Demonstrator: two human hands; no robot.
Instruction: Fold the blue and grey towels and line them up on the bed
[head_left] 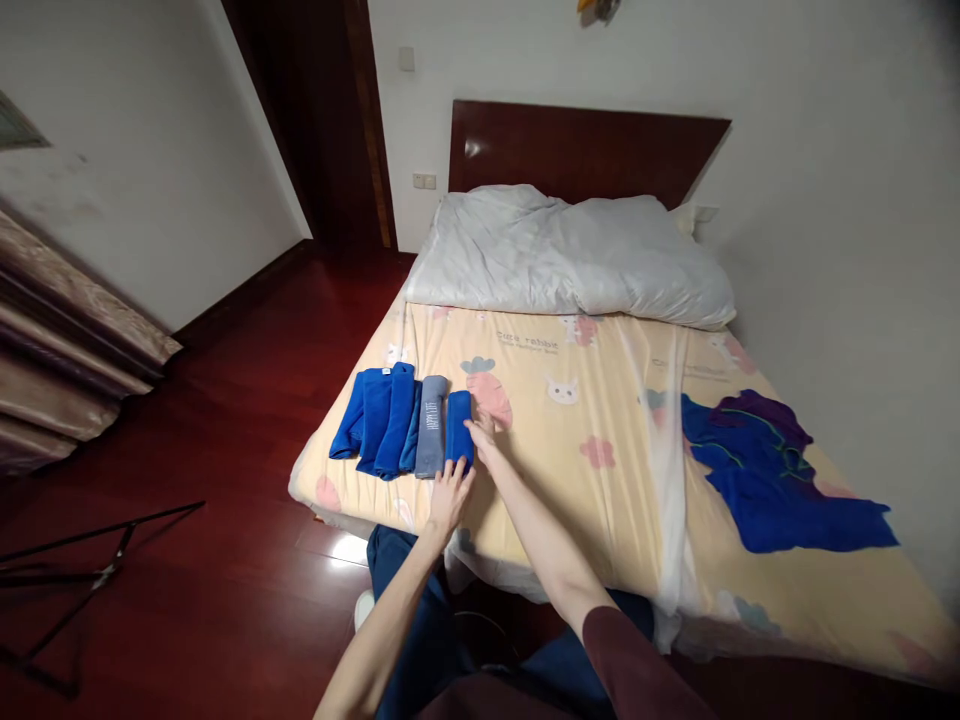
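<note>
A narrow folded blue towel point(460, 412) lies on the bed near its front edge. My left hand point(450, 496) rests on the towel's near end, fingers spread and pointing away from me. At the right side is my right hand point(482, 440), its thumb over the towel's edge and its other fingers partly hidden. Just left of this towel lies a folded grey towel point(431, 425) with white lettering. Beyond it, several folded blue cloths point(379, 420) overlap in a row.
Loose blue and purple cloths point(772, 480) lie crumpled at the bed's right side. A white quilt point(570, 250) is bunched by the dark headboard point(585, 150). The bed has a patterned yellow sheet point(555, 480). A black metal stand point(105, 575) is on the floor at left.
</note>
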